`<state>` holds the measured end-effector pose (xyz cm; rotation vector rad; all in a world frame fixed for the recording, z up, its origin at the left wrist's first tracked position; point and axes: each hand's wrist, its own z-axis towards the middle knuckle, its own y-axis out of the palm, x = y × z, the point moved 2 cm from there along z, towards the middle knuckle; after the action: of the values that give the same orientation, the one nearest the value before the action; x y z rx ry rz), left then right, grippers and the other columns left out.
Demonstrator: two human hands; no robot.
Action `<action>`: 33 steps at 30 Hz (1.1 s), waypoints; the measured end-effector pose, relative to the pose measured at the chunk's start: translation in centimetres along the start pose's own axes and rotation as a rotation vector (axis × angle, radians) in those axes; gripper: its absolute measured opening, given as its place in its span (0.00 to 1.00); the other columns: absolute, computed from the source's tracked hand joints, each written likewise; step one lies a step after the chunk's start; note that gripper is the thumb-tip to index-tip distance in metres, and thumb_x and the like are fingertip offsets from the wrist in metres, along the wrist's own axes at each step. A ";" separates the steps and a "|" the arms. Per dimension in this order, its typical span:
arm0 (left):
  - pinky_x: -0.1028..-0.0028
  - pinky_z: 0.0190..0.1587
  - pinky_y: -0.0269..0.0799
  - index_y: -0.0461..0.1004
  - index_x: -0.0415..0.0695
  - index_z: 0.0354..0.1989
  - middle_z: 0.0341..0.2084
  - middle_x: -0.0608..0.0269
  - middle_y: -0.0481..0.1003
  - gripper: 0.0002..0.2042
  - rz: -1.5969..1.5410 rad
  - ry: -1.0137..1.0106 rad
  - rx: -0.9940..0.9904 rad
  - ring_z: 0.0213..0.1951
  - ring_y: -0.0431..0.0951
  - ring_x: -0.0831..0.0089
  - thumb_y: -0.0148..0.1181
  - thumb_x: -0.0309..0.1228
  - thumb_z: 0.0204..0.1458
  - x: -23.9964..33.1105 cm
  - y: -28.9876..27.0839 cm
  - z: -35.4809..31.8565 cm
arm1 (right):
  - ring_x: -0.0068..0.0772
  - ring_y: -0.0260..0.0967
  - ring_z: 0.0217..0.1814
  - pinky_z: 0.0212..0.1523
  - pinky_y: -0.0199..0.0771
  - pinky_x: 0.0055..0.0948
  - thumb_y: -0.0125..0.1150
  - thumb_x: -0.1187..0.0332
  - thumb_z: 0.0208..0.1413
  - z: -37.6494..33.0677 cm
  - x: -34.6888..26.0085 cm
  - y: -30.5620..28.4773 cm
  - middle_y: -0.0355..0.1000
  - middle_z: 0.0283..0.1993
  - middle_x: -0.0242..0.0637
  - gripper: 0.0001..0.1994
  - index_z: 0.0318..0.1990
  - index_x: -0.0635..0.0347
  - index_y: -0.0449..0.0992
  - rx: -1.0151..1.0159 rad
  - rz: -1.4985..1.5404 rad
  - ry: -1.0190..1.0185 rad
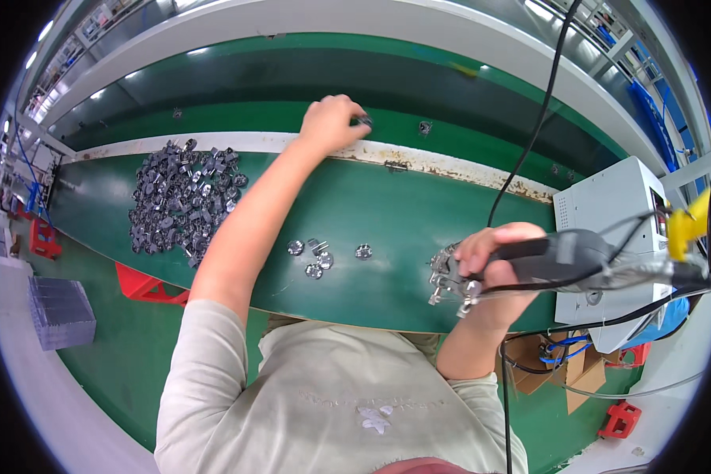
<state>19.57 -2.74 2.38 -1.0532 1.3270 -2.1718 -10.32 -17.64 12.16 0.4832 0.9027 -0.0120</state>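
Left hand (329, 122) pinches a small dark metal part (363, 121) at twelve o'clock.
Right hand (494, 272), three o'clock, is clamped around a grey cylindrical power screwdriver (565, 257) above smooth green bench (387, 213).

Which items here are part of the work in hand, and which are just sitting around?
In use:
- left hand on a small dark part
- right hand holding the corded power tool
- metal fixture
- loose round parts
- pile of dark parts

Lying about:
- grey control box
- red crates
- cardboard boxes
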 end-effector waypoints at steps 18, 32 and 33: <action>0.58 0.48 0.75 0.78 0.41 0.45 0.39 0.51 0.80 0.16 -0.210 0.386 -0.185 0.45 0.80 0.52 0.63 0.39 0.56 9.7 3.3 -1.6 | 0.22 0.69 0.22 0.25 0.71 0.24 0.71 0.88 0.44 0.3 0.0 -1.6 0.71 0.23 0.34 0.17 0.33 0.62 0.68 -0.034 -0.097 0.018; 0.63 0.47 0.75 0.79 0.41 0.39 0.36 0.56 0.77 0.14 -0.383 0.193 -0.347 0.43 0.78 0.57 0.72 0.33 0.45 7.1 -0.1 -12.7 | 0.31 0.65 0.19 0.27 0.75 0.39 0.62 0.73 0.58 4.4 3.3 1.5 0.66 0.19 0.35 0.09 0.31 0.58 0.66 -0.144 -0.070 0.098; 0.63 0.47 0.75 0.79 0.41 0.39 0.36 0.56 0.77 0.15 -0.389 0.202 -0.346 0.42 0.78 0.57 0.72 0.32 0.44 6.7 -0.2 -12.7 | 0.31 0.66 0.19 0.27 0.76 0.39 0.62 0.73 0.58 4.5 3.4 1.9 0.67 0.19 0.36 0.09 0.31 0.58 0.66 -0.153 -0.082 0.105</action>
<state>5.60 0.41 1.82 -1.3445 1.7615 -2.4339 -4.37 -17.14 12.70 0.3059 1.0180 0.0081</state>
